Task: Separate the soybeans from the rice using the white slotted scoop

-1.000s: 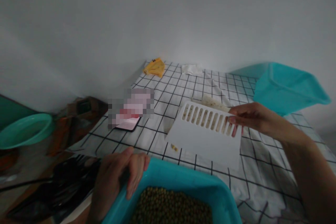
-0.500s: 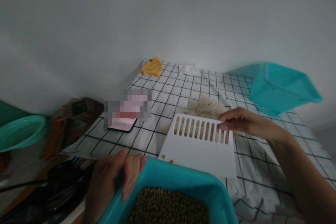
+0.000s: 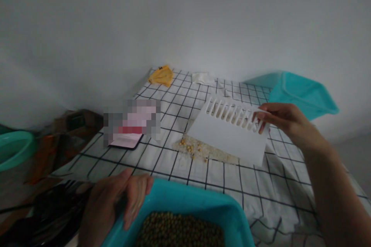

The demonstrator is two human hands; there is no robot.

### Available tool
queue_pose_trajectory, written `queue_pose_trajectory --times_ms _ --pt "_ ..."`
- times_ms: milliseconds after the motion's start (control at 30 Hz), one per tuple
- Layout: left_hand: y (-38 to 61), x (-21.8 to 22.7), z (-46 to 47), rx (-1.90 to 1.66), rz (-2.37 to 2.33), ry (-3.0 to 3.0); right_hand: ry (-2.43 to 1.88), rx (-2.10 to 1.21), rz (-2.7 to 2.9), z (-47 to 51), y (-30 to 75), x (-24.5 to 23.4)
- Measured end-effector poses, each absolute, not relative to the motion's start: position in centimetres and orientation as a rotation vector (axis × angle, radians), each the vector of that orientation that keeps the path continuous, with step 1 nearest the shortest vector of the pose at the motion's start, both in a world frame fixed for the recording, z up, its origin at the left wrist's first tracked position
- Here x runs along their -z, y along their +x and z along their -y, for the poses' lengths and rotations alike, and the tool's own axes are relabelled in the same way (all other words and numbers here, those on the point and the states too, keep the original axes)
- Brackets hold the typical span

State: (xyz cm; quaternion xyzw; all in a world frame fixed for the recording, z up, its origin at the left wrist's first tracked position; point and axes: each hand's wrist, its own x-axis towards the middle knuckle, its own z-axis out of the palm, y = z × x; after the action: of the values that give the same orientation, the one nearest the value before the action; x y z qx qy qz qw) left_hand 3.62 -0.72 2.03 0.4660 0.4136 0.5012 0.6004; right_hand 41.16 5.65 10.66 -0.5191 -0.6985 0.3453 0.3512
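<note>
My right hand [image 3: 282, 119] grips a white slotted board [image 3: 228, 133] by its far right corner, thumb and fingers closed about the edge by the last slot. The board is tilted over the checked cloth, and a patch of pale chaff with several yellow grains [image 3: 193, 146] shows below its near left edge. My left hand [image 3: 120, 197] is wrapped over the left rim of a turquoise tub [image 3: 199, 197] at the bottom of the view. Round greenish-brown beans or peas [image 3: 179, 229] cover the tub's bottom.
A pink-screened phone [image 3: 124, 141], partly blurred out, lies on the checked cloth [image 3: 162, 154]. Toward the wall are a yellow cloth [image 3: 162, 76] and a white crumpled piece [image 3: 202, 78]. A second turquoise tub [image 3: 304, 94] leans at right. A green basin [image 3: 17, 148] stands low at left.
The white board has moved away from the near tub toward the wall and tilted, uncovering grains and chaff on the cloth. My left hand stays on the tub rim.
</note>
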Motion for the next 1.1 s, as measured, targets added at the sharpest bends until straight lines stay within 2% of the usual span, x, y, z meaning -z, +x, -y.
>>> queue_pose_trajectory --times_ms 133,433,1100 --pt "3.9 -1.9 0.8 -1.173 -0.992 1.049 -1.349 -0.762 1.811 -6.2 39.4 -9.7" --pt "3.7 -2.2 0.8 -1.173 -0.955 1.044 -1.308 -0.806 1.846 -6.0 39.1 -9.7" --pt "4.4 -3.1 0.7 -1.191 -0.958 1.076 -1.196 -1.111 1.916 -6.0 38.7 -9.1"
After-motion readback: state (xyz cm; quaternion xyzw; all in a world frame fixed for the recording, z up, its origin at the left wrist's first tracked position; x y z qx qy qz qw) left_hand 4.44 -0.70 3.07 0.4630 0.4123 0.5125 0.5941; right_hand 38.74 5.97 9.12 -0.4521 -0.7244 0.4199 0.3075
